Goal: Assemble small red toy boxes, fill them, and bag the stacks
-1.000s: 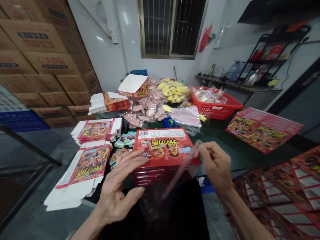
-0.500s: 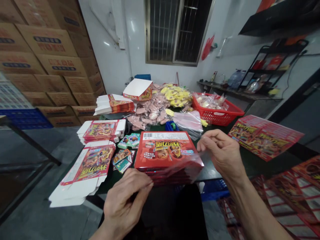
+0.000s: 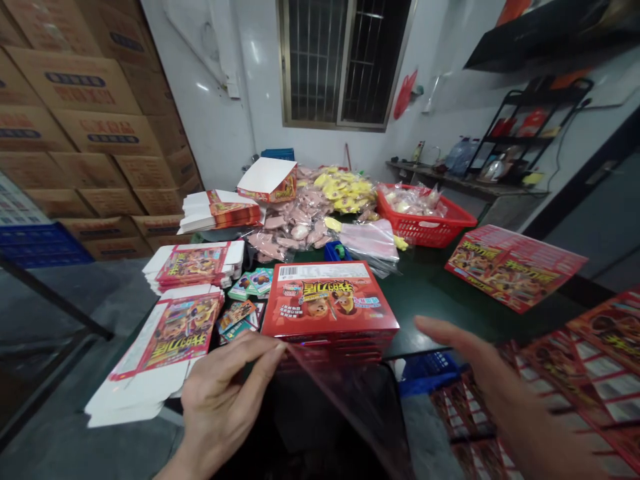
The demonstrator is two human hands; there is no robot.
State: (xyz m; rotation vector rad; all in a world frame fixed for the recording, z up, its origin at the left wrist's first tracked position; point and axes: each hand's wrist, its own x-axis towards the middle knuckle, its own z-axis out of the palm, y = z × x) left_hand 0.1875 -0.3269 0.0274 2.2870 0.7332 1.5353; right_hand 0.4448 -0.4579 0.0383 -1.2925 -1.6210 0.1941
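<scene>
My left hand (image 3: 233, 393) pinches the corner of a clear plastic bag or film (image 3: 345, 393), which hangs down in front of the table edge. Close behind it sits a stack of red printed boxes (image 3: 327, 300), the top one lying flat with its lettering upside down to me. Apart from the stack on the right, my right hand (image 3: 470, 360) is stretched out with nothing in it, slightly smeared by motion. Small picture cards (image 3: 239, 317) lie left of the boxes, near my left hand.
Flattened printed cartons (image 3: 170, 333) are piled at the left. Pink and yellow bagged pieces (image 3: 300, 220) heap up behind, by a red basket (image 3: 425, 230) and a blue tape dispenser (image 3: 336, 251). Printed card sheets (image 3: 515, 263) lie at the right; brown cartons (image 3: 95, 87) are stacked by the wall.
My right hand has let go of the plastic and moved right and down, its fingers opening. My left hand has drawn the plastic off the box top, towards me.
</scene>
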